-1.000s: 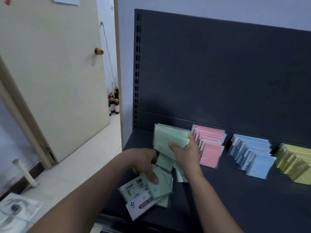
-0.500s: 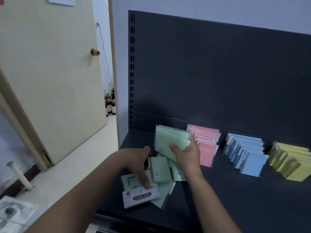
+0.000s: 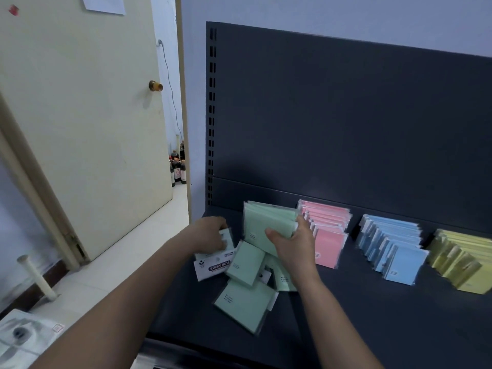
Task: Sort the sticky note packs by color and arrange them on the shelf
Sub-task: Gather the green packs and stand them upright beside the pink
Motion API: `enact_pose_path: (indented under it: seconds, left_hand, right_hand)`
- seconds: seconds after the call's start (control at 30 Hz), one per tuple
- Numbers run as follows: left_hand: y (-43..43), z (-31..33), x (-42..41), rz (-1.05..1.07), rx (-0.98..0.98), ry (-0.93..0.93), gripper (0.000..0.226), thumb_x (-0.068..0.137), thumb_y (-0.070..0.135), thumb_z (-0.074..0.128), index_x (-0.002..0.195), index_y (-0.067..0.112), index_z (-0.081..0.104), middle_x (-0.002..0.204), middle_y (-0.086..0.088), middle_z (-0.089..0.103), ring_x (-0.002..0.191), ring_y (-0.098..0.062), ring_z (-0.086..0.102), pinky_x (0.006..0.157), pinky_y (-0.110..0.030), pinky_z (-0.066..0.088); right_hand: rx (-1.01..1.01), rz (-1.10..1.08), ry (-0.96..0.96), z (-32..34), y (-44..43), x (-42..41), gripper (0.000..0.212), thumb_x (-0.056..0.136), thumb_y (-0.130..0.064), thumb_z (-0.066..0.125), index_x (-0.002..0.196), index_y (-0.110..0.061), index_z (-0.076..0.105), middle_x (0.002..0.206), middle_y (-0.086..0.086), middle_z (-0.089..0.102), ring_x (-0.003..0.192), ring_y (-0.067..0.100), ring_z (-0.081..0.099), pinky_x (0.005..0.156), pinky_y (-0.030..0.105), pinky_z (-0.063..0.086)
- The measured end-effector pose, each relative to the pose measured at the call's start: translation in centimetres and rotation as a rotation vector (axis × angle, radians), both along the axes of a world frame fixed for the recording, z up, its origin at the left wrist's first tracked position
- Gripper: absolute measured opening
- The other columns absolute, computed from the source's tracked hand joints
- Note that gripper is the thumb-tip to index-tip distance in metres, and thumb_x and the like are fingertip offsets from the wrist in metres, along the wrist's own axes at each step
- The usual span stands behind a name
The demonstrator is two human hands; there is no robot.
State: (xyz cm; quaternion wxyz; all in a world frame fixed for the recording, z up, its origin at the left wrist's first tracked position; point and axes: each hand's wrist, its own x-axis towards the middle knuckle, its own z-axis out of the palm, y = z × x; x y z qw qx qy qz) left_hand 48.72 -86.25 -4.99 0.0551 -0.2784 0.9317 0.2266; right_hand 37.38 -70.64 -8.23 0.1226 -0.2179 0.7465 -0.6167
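Left hand (image 3: 211, 235), well left of pink row of wrapped sticky note packs (image 3: 328, 237), fingers curled on single pale green pack (image 3: 226, 239). Loose pale green packs (image 3: 245, 304) scattered left of pink row on dark grey metal shelf (image 3: 372, 328), judged unsorted. Right hand (image 3: 292, 245) grips upright green stack (image 3: 267, 223) just left of pink row. Right of pink row: blue row (image 3: 391, 246), yellow row (image 3: 458, 262), apparently done.

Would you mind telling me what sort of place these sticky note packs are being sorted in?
Likely a shop's back room or mock retail setup: a dark grey metal display shelf with a slotted upright, a cream door with brass knob, and dark bottles on the floor beyond.
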Motion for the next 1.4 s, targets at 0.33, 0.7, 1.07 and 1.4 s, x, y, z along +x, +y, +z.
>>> enact_pose_path:
  seconds: [0.33, 0.7, 1.07, 1.4]
  left_hand:
    - [1.0, -0.8, -1.0, -0.017, 0.058, 0.162, 0.027, 0.093, 0.024, 0.055, 0.119, 0.019, 0.058, 0.119, 0.001, 0.06, 0.105, -0.015, 0.055, 0.082, -0.024, 0.04]
    - [-1.0, -1.6, -2.8, 0.092, 0.702, 0.722, 0.054, 0.072, -0.006, 0.075, 0.116, 0.016, 0.055, 0.113, -0.003, 0.065, 0.11, -0.021, 0.061, 0.093, -0.038, 0.053]
    - [-2.1, -4.9, -3.0, 0.147, 0.438, 0.597, 0.069, 0.087, 0.004, 0.064, 0.143, 0.021, 0.029, 0.127, 0.006, 0.052, 0.119, -0.012, 0.048, 0.103, -0.028, 0.037]
    - [-2.2, -4.1, -4.5, 0.087, 0.241, 0.557, 0.051, 0.092, -0.001, 0.048, 0.137, 0.016, 0.032, 0.117, 0.004, 0.05, 0.115, -0.017, 0.049, 0.09, -0.022, 0.034]
  right_hand:
    - [-0.048, 0.045, -0.047, 0.7, 0.4, -0.1, 0.042, 0.079, -0.014, 0.077, 0.115, -0.024, 0.059, 0.105, -0.005, 0.07, 0.098, 0.015, 0.067, 0.091, 0.044, 0.055]
    - [-0.07, 0.216, -0.091, 2.8, -1.1, -1.3, 0.033, 0.079, -0.007, 0.077, 0.1, -0.027, 0.06, 0.096, -0.003, 0.071, 0.091, 0.015, 0.067, 0.082, 0.032, 0.056]
    - [0.177, 0.177, -0.07, -0.2, -4.3, -1.7, 0.052, 0.089, 0.004, 0.052, 0.132, -0.023, 0.043, 0.111, -0.006, 0.061, 0.102, 0.011, 0.058, 0.086, 0.022, 0.046]
    - [0.253, 0.103, 0.048, -0.3, -4.4, -1.9, 0.031, 0.098, -0.008, 0.043, 0.129, -0.014, 0.043, 0.108, 0.0, 0.06, 0.098, 0.016, 0.056, 0.079, 0.023, 0.04]
